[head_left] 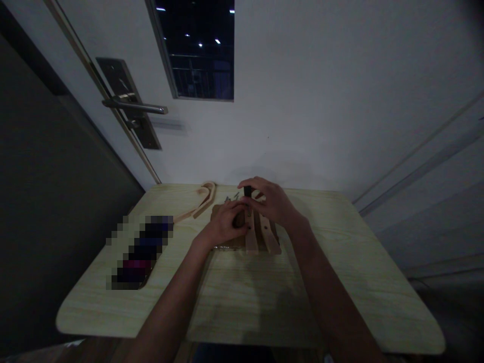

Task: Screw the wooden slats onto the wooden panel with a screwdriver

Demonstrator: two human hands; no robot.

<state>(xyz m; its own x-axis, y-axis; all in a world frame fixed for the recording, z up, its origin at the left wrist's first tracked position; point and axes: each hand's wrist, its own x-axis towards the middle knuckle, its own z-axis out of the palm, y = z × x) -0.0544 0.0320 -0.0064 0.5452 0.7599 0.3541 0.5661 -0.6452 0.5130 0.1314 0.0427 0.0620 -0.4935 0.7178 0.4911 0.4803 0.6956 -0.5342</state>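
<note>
Both my hands meet over a pile of flat wooden pieces [260, 237] near the table's far edge. My left hand [225, 222] is curled, fingertips pinched against the upright edge of a wooden piece. My right hand [270, 199] is closed over the top of a small dark object [247, 191] that stands on the pieces; I cannot make out what it is. A few small screws [230, 198] lie just beyond the hands. A curved light wooden part [202, 199] lies to the left of the pile.
The light wooden table [340, 282] stands against a white wall. A blurred-out dark object [141, 252] lies on the table's left side. A door with a metal handle [134, 107] is at the left, a dark window [200, 48] above.
</note>
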